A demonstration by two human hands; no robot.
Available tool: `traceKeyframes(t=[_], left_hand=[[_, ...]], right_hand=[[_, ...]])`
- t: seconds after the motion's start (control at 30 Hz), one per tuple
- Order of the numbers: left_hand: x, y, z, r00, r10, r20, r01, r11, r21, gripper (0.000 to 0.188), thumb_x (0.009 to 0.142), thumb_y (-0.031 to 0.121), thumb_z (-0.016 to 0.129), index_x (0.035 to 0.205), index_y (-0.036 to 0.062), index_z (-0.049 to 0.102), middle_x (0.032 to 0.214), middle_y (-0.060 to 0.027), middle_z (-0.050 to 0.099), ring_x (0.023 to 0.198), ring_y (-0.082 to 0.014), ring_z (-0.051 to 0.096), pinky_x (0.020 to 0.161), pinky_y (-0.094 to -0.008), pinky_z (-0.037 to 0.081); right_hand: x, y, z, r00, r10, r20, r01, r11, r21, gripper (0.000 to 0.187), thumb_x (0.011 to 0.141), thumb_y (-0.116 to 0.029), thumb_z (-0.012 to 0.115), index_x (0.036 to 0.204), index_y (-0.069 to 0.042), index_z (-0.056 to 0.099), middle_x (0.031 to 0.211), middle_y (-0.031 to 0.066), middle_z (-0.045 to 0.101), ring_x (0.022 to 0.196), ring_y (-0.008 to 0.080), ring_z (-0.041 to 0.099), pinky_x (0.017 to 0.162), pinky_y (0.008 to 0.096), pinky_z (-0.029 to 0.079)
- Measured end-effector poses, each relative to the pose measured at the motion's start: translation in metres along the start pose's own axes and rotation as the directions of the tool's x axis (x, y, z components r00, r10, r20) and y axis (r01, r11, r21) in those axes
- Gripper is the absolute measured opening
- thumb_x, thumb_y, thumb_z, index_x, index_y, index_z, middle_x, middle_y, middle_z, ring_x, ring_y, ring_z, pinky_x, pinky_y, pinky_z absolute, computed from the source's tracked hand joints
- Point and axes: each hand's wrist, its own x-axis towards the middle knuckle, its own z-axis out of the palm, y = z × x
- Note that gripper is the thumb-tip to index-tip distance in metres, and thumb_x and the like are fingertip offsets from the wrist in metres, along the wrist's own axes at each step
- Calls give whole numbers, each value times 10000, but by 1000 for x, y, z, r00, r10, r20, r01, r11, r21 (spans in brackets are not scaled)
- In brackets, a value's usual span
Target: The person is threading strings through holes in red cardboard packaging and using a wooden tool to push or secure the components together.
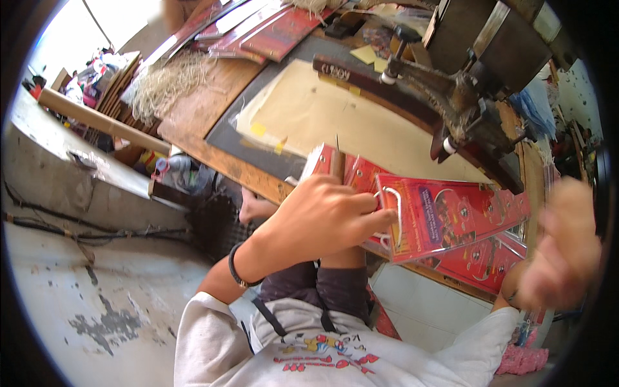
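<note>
My left hand (332, 209) is closed around an awl, whose wooden handle (338, 165) and thin metal spike stick up above the fist. Its fingertips also meet a white cord (398, 213) looped at the left end of a red printed booklet (445, 216) in a clear plastic cover. That booklet lies tilted over other red booklets (480, 258) at the table's near edge. Off to the right, my right hand (561, 245) is raised and smeared by motion. Whether it holds anything does not show.
A dark-framed wooden screen clamp (400, 106) juts over a cream sheet (342, 113) on the table. Farther back lie more red booklets (277, 35) and a bundle of pale cords (171, 84). A peeling wall (97, 277) stands at left. Another person's foot (253, 205) shows below the table.
</note>
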Motion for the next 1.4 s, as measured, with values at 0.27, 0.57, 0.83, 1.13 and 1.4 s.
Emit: traceKeyframes(t=[0.27,0.57,0.83,1.13,1.4], left_hand=[[93,-82,-11,765,233,600,-23,941,-337,152,793,177,727,941,151,748,794,-109,709,734,-303,683,655,-387,519],[79,-155,23,710,468,525,157,622,-767,232,941,150,572,1100,49,709,934,-169,714,795,-333,675,722,-395,517],[82,-126,12,775,253,578,354,584,-730,230,901,59,564,1130,28,569,767,-154,684,652,-281,643,621,-368,489],[82,-138,20,843,228,487,341,473,-812,154,841,-32,698,975,-1,630,849,-49,697,818,-104,671,712,-243,519],[79,-132,35,903,177,392,315,348,-883,160,845,-34,731,984,-25,653,934,-85,705,893,-145,687,807,-278,546]], right_hand=[[-15,43,139,819,430,380,-505,854,121,686,822,-507,740,1230,16,564,1103,181,598,1022,373,575,902,456,475],[-41,46,169,795,528,300,-588,792,165,422,860,-385,731,1101,-43,676,989,117,617,951,302,588,822,392,500],[-23,36,174,766,591,254,-639,742,200,636,848,-503,734,1178,21,588,1099,186,551,959,314,615,781,420,504],[-23,48,186,715,665,216,-674,575,463,216,965,-156,637,1084,24,617,811,164,671,681,245,672,609,335,499],[-34,47,188,730,664,163,-616,535,579,292,968,-264,626,993,21,567,822,134,630,743,272,634,663,365,483]])
